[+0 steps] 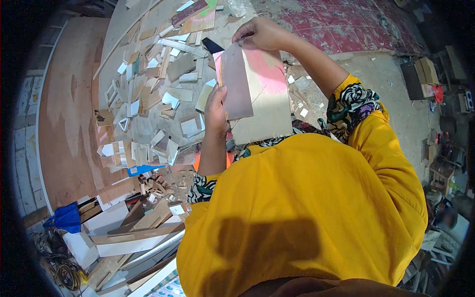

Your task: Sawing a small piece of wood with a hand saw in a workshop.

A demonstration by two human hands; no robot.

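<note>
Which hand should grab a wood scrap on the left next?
Probably the left hand: it holds the left side of the board, nearer those scraps. The right hand holds its top.

A: Floor (381,79)?
B: Grey, littered; scuffed red section (341,24) on far side.
A: Edges?
B: Large wooden panel (71,99) left, brown box (427,71) right. Light strong mid-room, dimmer far right.

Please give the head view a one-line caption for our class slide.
Left hand holds a pink-patched board and brown strip, right hand at their top edge, scattered offcuts nearby.
</note>
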